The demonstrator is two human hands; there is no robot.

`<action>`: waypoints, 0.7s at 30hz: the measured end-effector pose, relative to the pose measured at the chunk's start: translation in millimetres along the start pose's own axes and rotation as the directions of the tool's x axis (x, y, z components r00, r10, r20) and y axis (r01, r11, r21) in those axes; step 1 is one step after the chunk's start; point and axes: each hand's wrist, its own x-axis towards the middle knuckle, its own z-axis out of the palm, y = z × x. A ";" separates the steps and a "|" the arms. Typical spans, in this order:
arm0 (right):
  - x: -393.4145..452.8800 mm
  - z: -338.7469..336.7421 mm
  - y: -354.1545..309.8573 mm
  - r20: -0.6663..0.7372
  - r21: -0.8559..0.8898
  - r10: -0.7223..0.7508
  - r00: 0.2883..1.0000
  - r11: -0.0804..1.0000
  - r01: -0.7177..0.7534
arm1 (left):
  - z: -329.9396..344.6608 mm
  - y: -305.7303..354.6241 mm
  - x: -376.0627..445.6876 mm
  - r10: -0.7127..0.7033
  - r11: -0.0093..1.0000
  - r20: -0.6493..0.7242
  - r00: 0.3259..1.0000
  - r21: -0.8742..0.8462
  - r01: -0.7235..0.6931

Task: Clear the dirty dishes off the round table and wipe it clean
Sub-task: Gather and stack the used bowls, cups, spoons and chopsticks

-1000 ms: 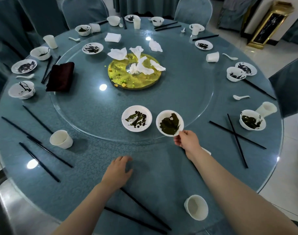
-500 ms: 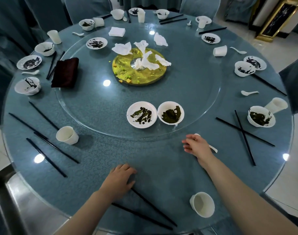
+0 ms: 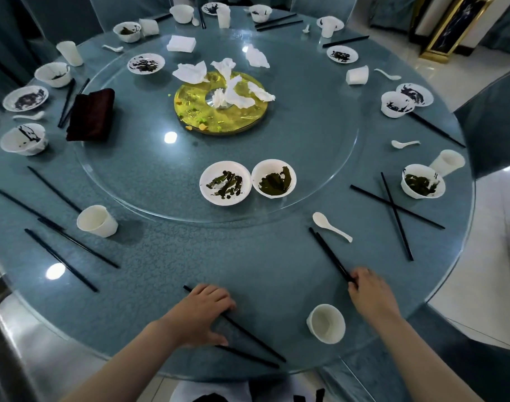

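Nearest, a cup [image 3: 326, 323] stands between the hands. Left of it, the left hand [image 3: 203, 313] lies with relaxed fingers on two chopsticks [image 3: 248, 333]. Right of the cup, the right hand [image 3: 370, 291] pinches another pair [image 3: 329, 253]. Beyond the cup lie a spoon [image 3: 330, 226], then a plate [image 3: 225, 183] and bowl [image 3: 274, 178] on the turntable [image 3: 320, 158].

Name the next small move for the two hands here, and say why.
Probably close each hand on its chopsticks and lift them. The right hand already touches the near end of one black pair; the left hand rests on another pair. Both pairs lie flat on the table, so gathering them frees the near edge.
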 end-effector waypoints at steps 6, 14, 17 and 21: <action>-3.0 -0.6 -5.4 0.068 -0.059 -0.052 0.996 0.997 0.056 | -4.0 11.7 0.1 0.066 0.994 0.038 0.997 0.083 -0.069; -3.0 0.5 -13.3 0.111 -0.052 -0.085 0.990 0.994 0.091 | 3.9 22.8 -4.9 0.072 0.983 -0.083 0.994 0.175 -0.057; -3.1 -1.0 -16.4 0.126 -0.051 -0.092 0.988 0.994 0.099 | 6.2 22.7 -3.5 0.002 0.978 -0.123 0.992 0.206 0.023; -3.8 -0.9 -19.5 0.134 -0.094 -0.085 0.987 0.991 0.098 | 8.7 25.6 0.1 -0.073 0.967 -0.104 0.992 0.237 0.096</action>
